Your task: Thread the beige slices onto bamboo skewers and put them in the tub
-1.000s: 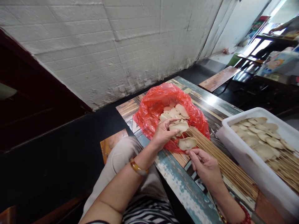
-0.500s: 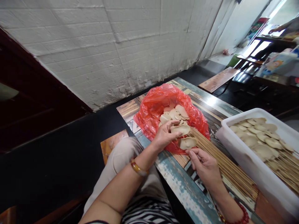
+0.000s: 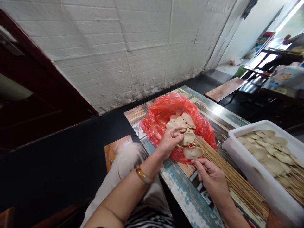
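My left hand (image 3: 169, 142) pinches a thin beige slice (image 3: 189, 138) between thumb and fingers, over the mouth of a red plastic bag (image 3: 155, 110). Just below it, a second beige slice (image 3: 193, 153) sits threaded on a thin skewer. My right hand (image 3: 212, 179) has its thumb and forefinger closed on that skewer, right under the slice; most of the skewer is hidden by the hand. More loose slices (image 3: 181, 122) lie inside the bag. Beside my right hand, a bundle of bamboo skewers (image 3: 234, 174) runs along the table.
A white plastic tub (image 3: 256, 180) on the right holds several skewered slices (image 3: 273, 148). The patterned table (image 3: 182, 190) has a worn blue edge. Behind it are a white brick-patterned wall (image 3: 95, 63) and a wooden bench (image 3: 225, 89). At the far right, another person's arm (image 3: 293, 40) shows.
The camera view has tilted, so the table and hands appear slightly lower and further right. My left thumb and fingers have shifted on the upper slice. My right hand keeps its pinch.
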{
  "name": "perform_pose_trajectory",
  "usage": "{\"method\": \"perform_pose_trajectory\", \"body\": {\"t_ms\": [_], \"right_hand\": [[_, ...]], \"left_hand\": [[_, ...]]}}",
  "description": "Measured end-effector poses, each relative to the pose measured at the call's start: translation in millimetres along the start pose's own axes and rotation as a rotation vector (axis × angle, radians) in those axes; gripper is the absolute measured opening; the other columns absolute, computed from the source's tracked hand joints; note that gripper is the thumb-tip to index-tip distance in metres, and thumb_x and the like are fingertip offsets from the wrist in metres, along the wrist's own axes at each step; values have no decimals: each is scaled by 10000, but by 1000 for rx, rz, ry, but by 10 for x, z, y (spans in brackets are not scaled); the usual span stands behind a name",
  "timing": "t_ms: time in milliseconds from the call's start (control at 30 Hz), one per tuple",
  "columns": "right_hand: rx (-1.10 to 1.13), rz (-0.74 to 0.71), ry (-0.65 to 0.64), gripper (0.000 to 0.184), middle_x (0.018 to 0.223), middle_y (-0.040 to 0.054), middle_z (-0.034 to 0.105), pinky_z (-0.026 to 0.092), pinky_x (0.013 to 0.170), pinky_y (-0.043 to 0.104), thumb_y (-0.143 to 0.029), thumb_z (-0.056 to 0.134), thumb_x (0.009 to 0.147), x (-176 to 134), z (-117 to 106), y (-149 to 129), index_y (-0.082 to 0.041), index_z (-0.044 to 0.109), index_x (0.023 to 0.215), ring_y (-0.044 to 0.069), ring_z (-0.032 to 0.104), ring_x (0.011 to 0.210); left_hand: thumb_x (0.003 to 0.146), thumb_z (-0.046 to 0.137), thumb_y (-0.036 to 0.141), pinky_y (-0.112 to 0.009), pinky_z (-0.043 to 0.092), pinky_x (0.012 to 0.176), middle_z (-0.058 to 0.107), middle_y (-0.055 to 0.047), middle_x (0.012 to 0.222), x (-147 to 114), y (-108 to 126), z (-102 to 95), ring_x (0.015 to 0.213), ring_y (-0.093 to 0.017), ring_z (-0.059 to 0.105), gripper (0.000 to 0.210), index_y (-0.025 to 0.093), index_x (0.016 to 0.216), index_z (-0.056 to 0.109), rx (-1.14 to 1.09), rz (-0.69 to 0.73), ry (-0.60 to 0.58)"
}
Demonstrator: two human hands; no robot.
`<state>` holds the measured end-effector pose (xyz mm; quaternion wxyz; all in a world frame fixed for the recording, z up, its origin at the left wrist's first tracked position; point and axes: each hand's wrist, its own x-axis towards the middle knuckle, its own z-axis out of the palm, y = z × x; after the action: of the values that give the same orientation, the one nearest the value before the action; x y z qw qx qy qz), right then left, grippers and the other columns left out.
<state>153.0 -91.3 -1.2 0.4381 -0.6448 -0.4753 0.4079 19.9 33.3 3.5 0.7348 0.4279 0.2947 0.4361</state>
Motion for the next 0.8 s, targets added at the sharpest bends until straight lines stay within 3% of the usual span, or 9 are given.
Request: {"method": "perform_pose_trajectory", "body": {"t_ms": [567,800], "right_hand": [[-1,6,0,247,481,-57,431,341,414,206,-397,535,792,-11,5,14,-181,644,841,100,416,426],[4,-2,-8,251,480,-60,423,340,420,203,-398,529,797,-14,1,9,-180,643,846,97,413,428]], "left_hand": [[643,680,296,-178,260,486,404,93,492,-16,-9,-11,437,-21,326,490,111,1073,536,15,-33,-24],[641,677,294,-182,281,492,456,75,519,-27,-12,2,447,-28,360,498,102,1076,528,29,-34,-37]]}}
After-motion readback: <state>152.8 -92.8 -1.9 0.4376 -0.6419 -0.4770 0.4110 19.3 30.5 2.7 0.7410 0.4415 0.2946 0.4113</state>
